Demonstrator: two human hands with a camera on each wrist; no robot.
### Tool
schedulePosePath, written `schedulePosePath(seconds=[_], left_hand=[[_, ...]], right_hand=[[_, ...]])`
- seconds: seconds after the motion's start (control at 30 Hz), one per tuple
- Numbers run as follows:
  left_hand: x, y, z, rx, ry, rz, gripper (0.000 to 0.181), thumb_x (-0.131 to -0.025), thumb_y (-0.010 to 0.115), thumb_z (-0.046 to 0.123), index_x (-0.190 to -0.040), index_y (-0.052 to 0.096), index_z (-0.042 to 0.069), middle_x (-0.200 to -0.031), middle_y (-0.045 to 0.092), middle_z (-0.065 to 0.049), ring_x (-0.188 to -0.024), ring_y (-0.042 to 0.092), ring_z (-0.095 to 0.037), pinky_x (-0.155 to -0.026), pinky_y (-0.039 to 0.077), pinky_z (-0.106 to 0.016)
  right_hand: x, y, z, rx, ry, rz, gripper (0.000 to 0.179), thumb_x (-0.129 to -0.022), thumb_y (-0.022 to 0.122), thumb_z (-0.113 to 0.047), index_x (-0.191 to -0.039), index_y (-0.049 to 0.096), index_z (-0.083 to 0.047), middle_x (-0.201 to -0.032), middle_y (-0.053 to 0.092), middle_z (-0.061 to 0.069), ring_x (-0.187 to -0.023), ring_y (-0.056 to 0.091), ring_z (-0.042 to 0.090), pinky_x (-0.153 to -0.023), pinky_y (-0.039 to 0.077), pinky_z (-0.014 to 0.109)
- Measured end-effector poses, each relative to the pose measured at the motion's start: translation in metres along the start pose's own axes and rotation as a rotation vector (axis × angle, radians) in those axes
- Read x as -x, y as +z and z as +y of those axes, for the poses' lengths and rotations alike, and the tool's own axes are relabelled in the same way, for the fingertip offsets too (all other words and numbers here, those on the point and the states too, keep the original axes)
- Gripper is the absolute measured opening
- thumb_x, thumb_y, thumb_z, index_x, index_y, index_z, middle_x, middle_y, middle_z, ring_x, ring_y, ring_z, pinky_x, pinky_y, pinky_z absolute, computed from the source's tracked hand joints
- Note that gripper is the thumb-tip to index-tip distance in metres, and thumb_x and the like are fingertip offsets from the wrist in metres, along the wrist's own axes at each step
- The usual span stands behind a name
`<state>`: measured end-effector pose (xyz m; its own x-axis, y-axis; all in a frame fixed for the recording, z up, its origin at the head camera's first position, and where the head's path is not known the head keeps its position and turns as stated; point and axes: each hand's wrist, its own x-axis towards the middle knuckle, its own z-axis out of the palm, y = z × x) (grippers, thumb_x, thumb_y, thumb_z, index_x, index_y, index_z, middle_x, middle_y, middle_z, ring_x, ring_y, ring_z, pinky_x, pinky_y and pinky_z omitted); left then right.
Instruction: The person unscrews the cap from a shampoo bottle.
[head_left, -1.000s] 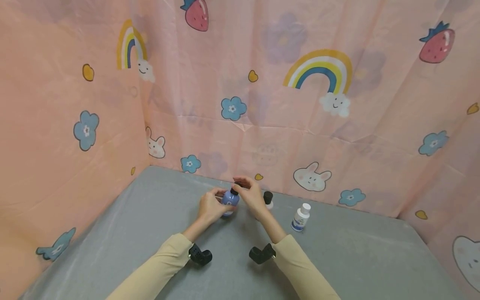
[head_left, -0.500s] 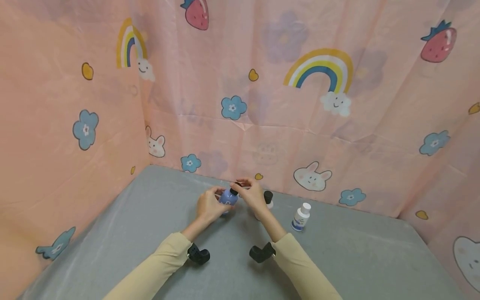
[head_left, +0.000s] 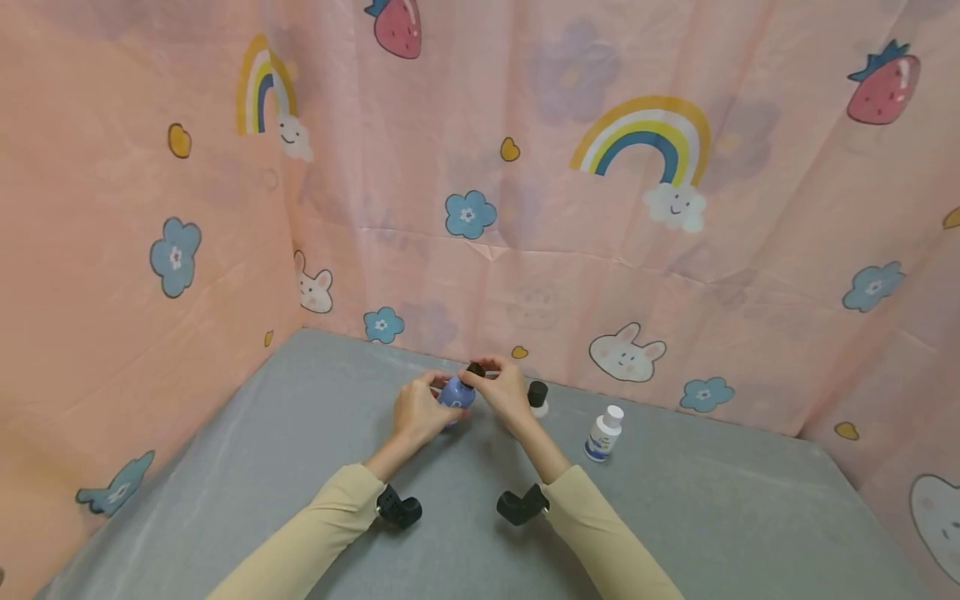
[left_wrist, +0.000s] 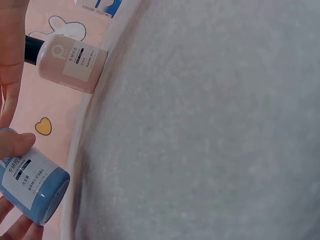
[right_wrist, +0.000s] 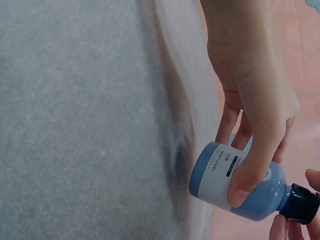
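Note:
My left hand (head_left: 417, 410) grips a blue bottle (head_left: 457, 393) round its body, the thumb lying across the white label. The bottle leans to the right, held above the grey table. At its neck, my right hand (head_left: 504, 389) pinches the black cap (right_wrist: 301, 204) between thumb and fingers. A pale pink bottle (left_wrist: 73, 63) with a dark cap stands just beyond the right hand, partly hidden by it in the head view. Further right, a small white bottle (head_left: 603, 434) with a white cap and blue-and-white label stands upright.
The grey table (head_left: 330, 392) meets a pink patterned curtain (head_left: 420, 275) close behind the bottles. Black wrist devices (head_left: 399, 507) hang inward from both sleeves.
The blue bottle has risen slightly and tilted more, its base moving left. Both hands keep their places on the body and cap.

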<state>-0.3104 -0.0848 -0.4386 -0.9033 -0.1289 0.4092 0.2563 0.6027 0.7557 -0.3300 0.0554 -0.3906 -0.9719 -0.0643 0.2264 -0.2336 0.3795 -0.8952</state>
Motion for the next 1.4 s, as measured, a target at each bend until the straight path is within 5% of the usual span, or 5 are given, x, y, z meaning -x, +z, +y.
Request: schedulePosePath(seconds=[0.37,0.7,1.13,1.4], left_hand=[[0.004,0.003,0.000,0.019,0.018,0.015,0.051,-0.062,0.090,0.021,-0.106,0.068,0.009,-0.094,0.072,-0.009,-0.081,0.068,-0.024,-0.071,0.054,-0.039],[0.008,0.004,0.000,0.053,0.012,0.021,0.050,-0.062,0.090,0.020,-0.105,0.069,0.010,-0.092,0.073,-0.009,-0.079,0.068,-0.023,-0.071,0.054,-0.039],[0.011,0.006,0.000,0.163,-0.070,0.013,0.051,-0.061,0.090,0.017,-0.107,0.069,0.007,-0.093,0.073,-0.011,-0.081,0.069,-0.024,-0.071,0.055,-0.038],[0.012,0.005,-0.001,0.185,-0.073,0.018,0.052,-0.061,0.090,0.017,-0.107,0.069,0.004,-0.094,0.073,-0.012,-0.081,0.069,-0.025,-0.073,0.055,-0.039]], right_hand=[[0.001,0.000,0.000,-0.008,-0.046,-0.009,0.026,-0.081,0.075,-0.015,-0.105,0.072,-0.005,-0.106,0.067,0.016,-0.095,0.067,0.031,-0.080,0.055,0.038],[0.002,-0.001,0.003,-0.025,-0.051,-0.020,0.032,-0.080,0.075,-0.009,-0.111,0.069,-0.005,-0.113,0.067,0.016,-0.104,0.060,0.031,-0.091,0.050,0.045],[0.003,-0.002,0.001,-0.096,-0.037,-0.068,0.050,-0.078,0.072,0.001,-0.125,0.058,-0.005,-0.123,0.061,0.023,-0.108,0.060,0.037,-0.095,0.048,0.048],[0.003,-0.001,0.002,-0.139,-0.104,-0.121,0.048,-0.077,0.066,0.009,-0.123,0.059,-0.002,-0.121,0.063,0.023,-0.111,0.060,0.037,-0.097,0.048,0.047]])
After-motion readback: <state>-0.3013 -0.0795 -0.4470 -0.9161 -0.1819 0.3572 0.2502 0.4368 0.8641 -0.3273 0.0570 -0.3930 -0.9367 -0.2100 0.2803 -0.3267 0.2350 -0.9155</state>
